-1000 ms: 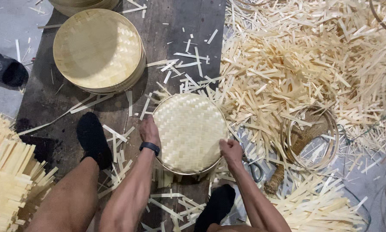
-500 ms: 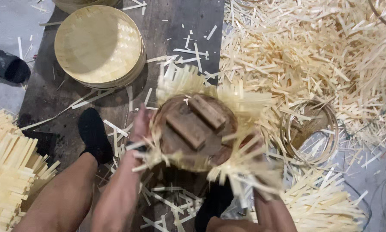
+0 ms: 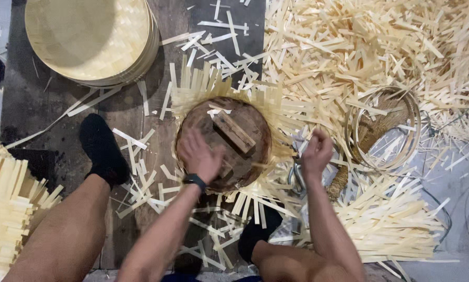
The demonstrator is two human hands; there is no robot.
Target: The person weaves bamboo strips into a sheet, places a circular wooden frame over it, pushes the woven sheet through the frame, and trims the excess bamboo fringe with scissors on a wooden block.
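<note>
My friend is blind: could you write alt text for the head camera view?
A person's left hand rests on a round wooden block fringed with bamboo strips. The right hand hovers beside it, amid scattered offcuts and stacked woven trays.

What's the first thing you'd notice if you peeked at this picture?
Right in the middle, a round wooden block sits on a woven mat with bamboo strips fanning out around it. The left hand rests on the block; the right hand is lifted beside it. A stack of round woven lids sits top left.
</note>
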